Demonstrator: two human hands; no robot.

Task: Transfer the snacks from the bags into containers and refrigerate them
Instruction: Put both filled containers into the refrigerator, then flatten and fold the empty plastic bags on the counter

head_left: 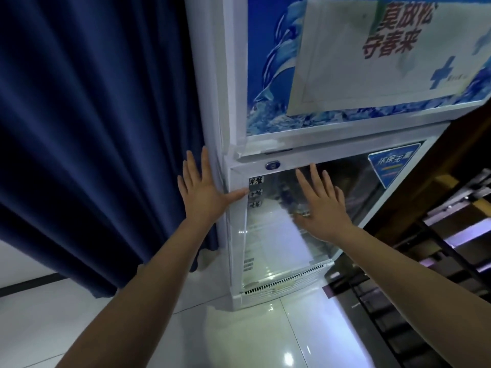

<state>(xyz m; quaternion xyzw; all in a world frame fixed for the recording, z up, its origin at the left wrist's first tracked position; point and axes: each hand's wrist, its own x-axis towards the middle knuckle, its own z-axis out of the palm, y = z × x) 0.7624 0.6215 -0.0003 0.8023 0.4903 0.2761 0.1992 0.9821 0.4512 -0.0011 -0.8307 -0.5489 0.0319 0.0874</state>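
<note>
A white refrigerator (313, 144) fills the centre and upper right of the frame, a dark blue curtain (93, 115) the left. Its lower glass door (281, 235) appears closed. The left hand (204, 192) lies flat with fingers spread wide on the door's left frame; the right hand (322, 205) lies equally wide on the glass at centre. Neither holds anything. No bags or containers are clearly visible; reflections obscure the interior. Judged: refrigeration is likely finishing, with the door being pressed closed.
</note>
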